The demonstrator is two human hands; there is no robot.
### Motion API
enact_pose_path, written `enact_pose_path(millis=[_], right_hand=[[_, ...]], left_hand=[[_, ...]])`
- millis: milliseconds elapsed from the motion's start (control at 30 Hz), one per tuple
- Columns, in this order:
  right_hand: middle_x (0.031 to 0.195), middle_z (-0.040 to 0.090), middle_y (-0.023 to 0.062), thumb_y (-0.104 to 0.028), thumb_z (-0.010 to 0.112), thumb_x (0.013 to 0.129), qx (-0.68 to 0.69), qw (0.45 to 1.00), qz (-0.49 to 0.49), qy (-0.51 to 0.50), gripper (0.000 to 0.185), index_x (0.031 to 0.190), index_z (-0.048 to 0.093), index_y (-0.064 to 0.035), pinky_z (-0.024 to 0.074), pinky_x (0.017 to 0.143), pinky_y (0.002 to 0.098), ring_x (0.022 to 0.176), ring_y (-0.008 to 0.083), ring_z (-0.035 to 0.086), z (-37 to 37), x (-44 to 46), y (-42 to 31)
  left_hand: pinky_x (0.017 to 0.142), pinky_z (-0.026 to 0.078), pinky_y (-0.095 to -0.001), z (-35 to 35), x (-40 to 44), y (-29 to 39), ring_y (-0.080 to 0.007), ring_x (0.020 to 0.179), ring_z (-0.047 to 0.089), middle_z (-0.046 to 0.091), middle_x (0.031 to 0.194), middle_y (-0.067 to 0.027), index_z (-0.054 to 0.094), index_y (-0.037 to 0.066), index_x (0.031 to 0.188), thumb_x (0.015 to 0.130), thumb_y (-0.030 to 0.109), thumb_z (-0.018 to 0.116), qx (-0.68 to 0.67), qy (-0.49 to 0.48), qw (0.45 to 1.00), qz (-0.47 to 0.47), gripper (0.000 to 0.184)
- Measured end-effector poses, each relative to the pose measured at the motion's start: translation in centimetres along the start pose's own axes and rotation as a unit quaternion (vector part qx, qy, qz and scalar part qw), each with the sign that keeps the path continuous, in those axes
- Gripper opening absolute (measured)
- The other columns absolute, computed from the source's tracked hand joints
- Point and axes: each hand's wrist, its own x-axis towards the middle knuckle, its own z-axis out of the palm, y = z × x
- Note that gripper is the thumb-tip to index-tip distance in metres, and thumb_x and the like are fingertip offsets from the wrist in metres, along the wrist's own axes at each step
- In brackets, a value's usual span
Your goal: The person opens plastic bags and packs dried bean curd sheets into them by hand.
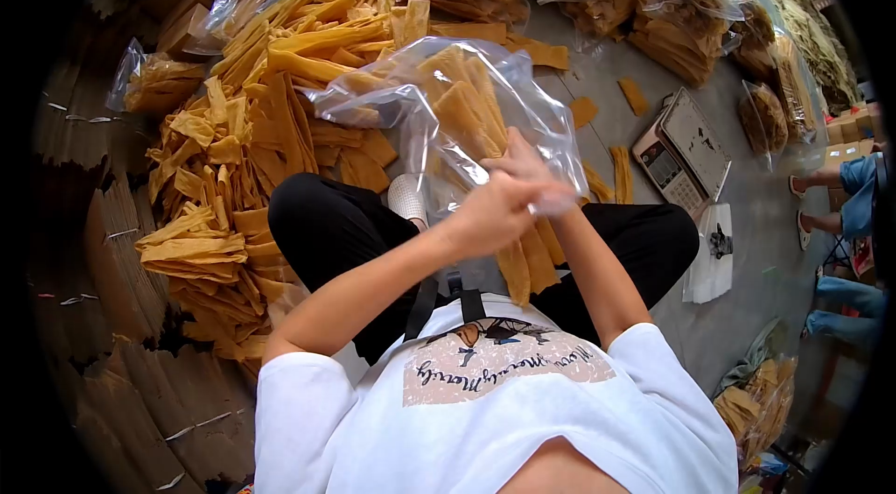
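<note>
Strips (522, 262) partly inside a clear bag (425, 134), under my two hands

Nearest me, the lower ends of the yellow-brown strips stick out over my lap, between my knees. My left hand (504, 204) crosses over my right wrist; its fingertips are blurred and I cannot tell whether they pinch anything. Just beyond it, my right hand (525, 161) is bent around the middle of the bundle, closed on it as far as I can see. The far ends lie within the loose, crumpled plastic.

I judge the strips light for their length, leathery and a little springy, likely to split or chip at the edges if bent hard. The middle seems the best place to take hold, with the whole bundle gathered flat, since single strips could slide out. The film looks thin, slippery and easy to snag, so its rim asks for a light pinch.

Farther off, a big loose pile (219, 167) spreads to the left, and a scale (679, 153) sits to the right. At the far side, filled bags (686, 8) stand in a row.
</note>
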Motion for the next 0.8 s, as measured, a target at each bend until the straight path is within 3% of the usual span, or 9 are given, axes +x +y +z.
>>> enact_pose_path(millis=[67, 100, 233, 300, 333, 467, 600, 700, 800], right_hand=[[0.087, 0.057, 0.0158, -0.025, 0.059, 0.076, -0.096, 0.980, -0.155, 0.082, 0.039, 0.104, 0.048, -0.0004, 0.0458, 0.067, 0.0405, 0.081, 0.0231, 0.057, 2.0, 0.8, 0.5], [0.086, 0.057, 0.0156, -0.027, 0.058, 0.078, -0.100, 0.965, -0.220, 0.106, 0.038, 0.104, 0.048, -0.0004, 0.0457, 0.067, 0.0416, 0.081, 0.0237, 0.057, 3.4, 1.9, 0.7], [0.093, 0.057, 0.0173, -0.018, 0.065, 0.067, -0.322, 0.943, 0.043, 0.075, 0.049, 0.112, 0.049, -0.0069, 0.0453, 0.068, 0.0428, 0.085, 0.0303, 0.057, 7.8, 4.9, 1.9], [0.092, 0.057, 0.0152, -0.017, 0.056, 0.075, -0.404, 0.913, 0.052, -0.001, 0.035, 0.108, 0.051, -0.0089, 0.0446, 0.067, 0.0419, 0.087, 0.0292, 0.057, 9.6, 5.4, 2.9], [0.091, 0.057, 0.0128, -0.018, 0.048, 0.082, -0.467, 0.883, 0.000, -0.043, 0.023, 0.102, 0.054, -0.0091, 0.0440, 0.066, 0.0406, 0.089, 0.0279, 0.057, 10.8, 5.5, 3.5], [0.088, 0.058, 0.0128, -0.019, 0.050, 0.081, -0.458, 0.886, -0.066, 0.036, 0.019, 0.097, 0.057, -0.0107, 0.0428, 0.066, 0.0383, 0.090, 0.0270, 0.057, 14.0, 4.6, 3.9], [0.103, 0.056, 0.0136, -0.016, 0.055, 0.078, -0.369, 0.919, -0.048, -0.134, 0.026, 0.103, 0.058, -0.0104, 0.0407, 0.080, 0.0439, 0.094, 0.0294, 0.057, 13.5, 5.4, 6.2], [0.099, 0.061, 0.0091, -0.011, 0.061, 0.075, -0.226, 0.916, -0.323, 0.071, 0.030, 0.104, 0.058, -0.0065, 0.0405, 0.086, 0.0454, 0.096, 0.0298, 0.057, 12.0, 5.9, 4.9], [0.097, 0.062, 0.0108, -0.007, 0.059, 0.076, -0.028, 0.961, -0.228, 0.153, 0.023, 0.099, 0.058, -0.0041, 0.0466, 0.075, 0.0358, 0.089, 0.0274, 0.060, 7.3, 3.7, 3.0]], left_hand=[[0.046, 0.043, -0.0195, -2.7, 1.3, -1.1, -0.0062, 0.056, 0.055, 0.058, 0.063, -0.0046, 0.061, 0.001, 0.107, 0.096, 0.021, 0.040, -0.148, 0.224, 0.962, -0.044, 0.031], [0.045, 0.042, -0.0197, -2.7, 1.0, -1.6, -0.0072, 0.056, 0.055, 0.058, 0.064, -0.0046, 0.061, 0.000, 0.108, 0.095, 0.020, 0.041, -0.145, 0.183, 0.969, -0.082, 0.031], [0.079, 0.042, -0.0295, -1.6, 0.7, 3.8, -0.0075, 0.050, 0.047, 0.052, 0.056, -0.0017, 0.062, 0.002, 0.108, 0.093, 0.021, 0.043, -0.113, 0.035, 0.981, -0.155, 0.030], [0.050, 0.037, -0.0206, -4.6, 1.3, 3.0, -0.0043, 0.040, 0.032, 0.039, 0.046, 0.0044, 0.065, 0.004, 0.094, 0.095, 0.021, 0.041, -0.235, 0.131, 0.954, -0.129, 0.030], [0.035, 0.018, -0.0199, -6.7, 1.7, 1.4, -0.0032, 0.038, 0.028, 0.037, 0.046, 0.0057, 0.064, 0.002, 0.091, 0.096, 0.019, 0.040, -0.214, 0.203, 0.945, -0.141, 0.029], [0.034, 0.018, -0.0179, -10.5, 0.5, 0.0, -0.0026, 0.036, 0.026, 0.038, 0.045, 0.0048, 0.059, -0.002, 0.108, 0.094, 0.017, 0.041, -0.279, 0.064, 0.916, -0.281, 0.029], [0.034, 0.022, -0.0169, -14.4, 0.0, -3.6, -0.0025, 0.035, 0.031, 0.043, 0.047, 0.0031, 0.060, -0.002, 0.105, 0.093, 0.017, 0.042, -0.278, 0.134, 0.893, -0.328, 0.029], [0.033, 0.022, -0.0170, -16.3, 0.2, -5.8, -0.0026, 0.035, 0.031, 0.042, 0.046, 0.0037, 0.060, -0.002, 0.104, 0.093, 0.016, 0.041, -0.183, 0.236, 0.861, -0.413, 0.028], [0.033, 0.021, -0.0170, -16.4, -0.8, -7.0, -0.0026, 0.035, 0.029, 0.043, 0.047, 0.0037, 0.061, -0.001, 0.103, 0.093, 0.015, 0.041, -0.220, 0.150, 0.890, -0.369, 0.028]])
